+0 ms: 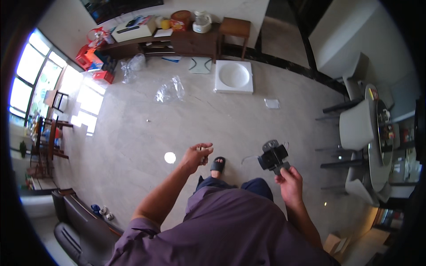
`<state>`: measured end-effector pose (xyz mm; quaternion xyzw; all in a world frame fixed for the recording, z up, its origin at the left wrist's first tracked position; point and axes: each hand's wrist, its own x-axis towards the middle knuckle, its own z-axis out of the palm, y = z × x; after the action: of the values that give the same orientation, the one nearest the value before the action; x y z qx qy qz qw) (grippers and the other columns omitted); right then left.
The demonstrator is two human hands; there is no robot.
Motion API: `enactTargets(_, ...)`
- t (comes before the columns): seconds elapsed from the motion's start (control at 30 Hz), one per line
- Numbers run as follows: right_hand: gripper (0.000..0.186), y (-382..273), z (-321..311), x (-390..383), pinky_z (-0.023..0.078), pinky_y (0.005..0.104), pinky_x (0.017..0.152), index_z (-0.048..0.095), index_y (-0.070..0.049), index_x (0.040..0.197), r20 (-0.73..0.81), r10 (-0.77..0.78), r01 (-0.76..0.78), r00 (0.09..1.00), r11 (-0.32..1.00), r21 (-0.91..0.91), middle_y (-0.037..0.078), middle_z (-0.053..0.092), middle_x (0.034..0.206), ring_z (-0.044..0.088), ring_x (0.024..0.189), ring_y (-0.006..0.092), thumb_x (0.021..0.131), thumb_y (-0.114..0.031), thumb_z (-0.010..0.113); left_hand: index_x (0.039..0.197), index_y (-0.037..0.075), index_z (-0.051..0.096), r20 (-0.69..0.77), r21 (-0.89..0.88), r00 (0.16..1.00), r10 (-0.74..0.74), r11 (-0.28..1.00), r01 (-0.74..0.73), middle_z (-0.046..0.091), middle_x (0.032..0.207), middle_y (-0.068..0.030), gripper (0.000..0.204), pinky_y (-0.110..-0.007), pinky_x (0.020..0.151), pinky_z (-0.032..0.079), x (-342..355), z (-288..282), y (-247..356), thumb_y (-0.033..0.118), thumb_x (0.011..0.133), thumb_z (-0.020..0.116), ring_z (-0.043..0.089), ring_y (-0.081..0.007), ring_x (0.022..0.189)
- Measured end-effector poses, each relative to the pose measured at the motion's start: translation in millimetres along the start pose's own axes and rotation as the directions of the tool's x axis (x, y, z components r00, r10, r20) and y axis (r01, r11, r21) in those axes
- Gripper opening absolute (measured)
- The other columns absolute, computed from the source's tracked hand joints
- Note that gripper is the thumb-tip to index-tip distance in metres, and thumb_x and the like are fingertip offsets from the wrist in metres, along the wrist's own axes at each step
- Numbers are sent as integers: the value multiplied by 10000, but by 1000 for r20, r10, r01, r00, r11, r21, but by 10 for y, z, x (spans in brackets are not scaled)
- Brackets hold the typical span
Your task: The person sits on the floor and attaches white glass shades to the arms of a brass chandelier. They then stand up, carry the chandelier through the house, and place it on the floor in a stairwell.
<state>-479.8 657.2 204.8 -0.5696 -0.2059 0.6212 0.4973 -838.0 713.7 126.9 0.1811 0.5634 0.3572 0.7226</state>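
My right hand [290, 177] grips the lower end of a black boxy device [273, 157] with a grey, rounded, holed plate at its top. Thin pale wires or strands stick out at its sides. The device is held up over the floor, right of my legs; its kind I cannot make out. My left hand [197, 157] hovers left of centre, index finger stretched to the right and the other fingers curled. Something small and pale shows among those fingers, too small to name. The two hands are well apart.
A white square block with a round hollow [234, 76] lies on the grey floor [199, 115]. Crumpled clear plastic [171, 90] and a small white packet [272, 103] lie nearby. Chairs [356, 125] and a table stand right, a dark sofa [82, 221] lower left, a low cabinet [191, 45] far.
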Motion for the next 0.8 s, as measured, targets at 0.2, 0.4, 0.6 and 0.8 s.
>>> enactTargets(0.2,77,-131,127,279,497,253,623,609,-6,888,130,-14,32,991,990,-136,69,662,789,634,666,127,910,-71,641,1239,18,615,225,187,974,-30,982,-13,556,751,16,374,-244,486,399,375,561,245,189,918,704,506,-86,565)
enactTargets(0.4,119,-307,179,839,501,241,618,592,-14,863,420,198,-72,886,952,-298,43,646,796,636,679,114,917,-100,655,1269,1,625,117,418,992,48,904,-93,576,683,-14,425,-250,467,389,225,1134,510,221,916,711,486,-79,533)
enactTargets(0.6,88,-345,897,1415,535,251,665,625,-30,895,590,299,-39,750,910,-412,30,646,818,630,704,101,924,-104,662,1115,-56,641,-212,286,972,100,958,-36,611,713,-38,435,-246,461,377,257,725,632,242,841,798,514,-83,545)
enactTargets(0.8,92,-52,2070,2273,514,247,626,617,-32,883,654,415,-13,633,850,-526,18,644,797,612,653,87,928,-108,642,999,-23,638,-307,95,947,90,993,-64,561,595,-34,375,-259,421,375,687,-242,897,249,818,824,507,-112,468)
